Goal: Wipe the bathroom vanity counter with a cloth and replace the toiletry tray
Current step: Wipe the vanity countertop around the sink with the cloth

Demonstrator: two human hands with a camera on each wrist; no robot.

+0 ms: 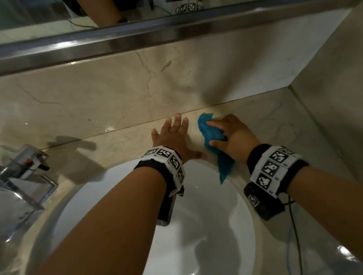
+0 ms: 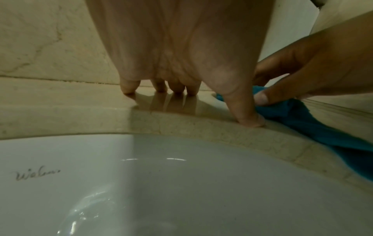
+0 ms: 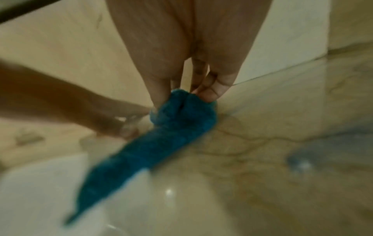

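My right hand grips a bunched blue cloth against the beige marble counter behind the basin, near the back wall. The cloth's loose tail trails toward the basin rim. In the right wrist view the fingers curl round the blue cloth, which is blurred. My left hand lies flat with spread fingers on the counter just left of the cloth; its fingertips and thumb press the stone, beside the cloth. No toiletry tray is in view.
A white oval basin sits below both wrists. A chrome tap stands at the left. A marble backsplash and a metal mirror ledge run behind. A side wall closes the corner at the right.
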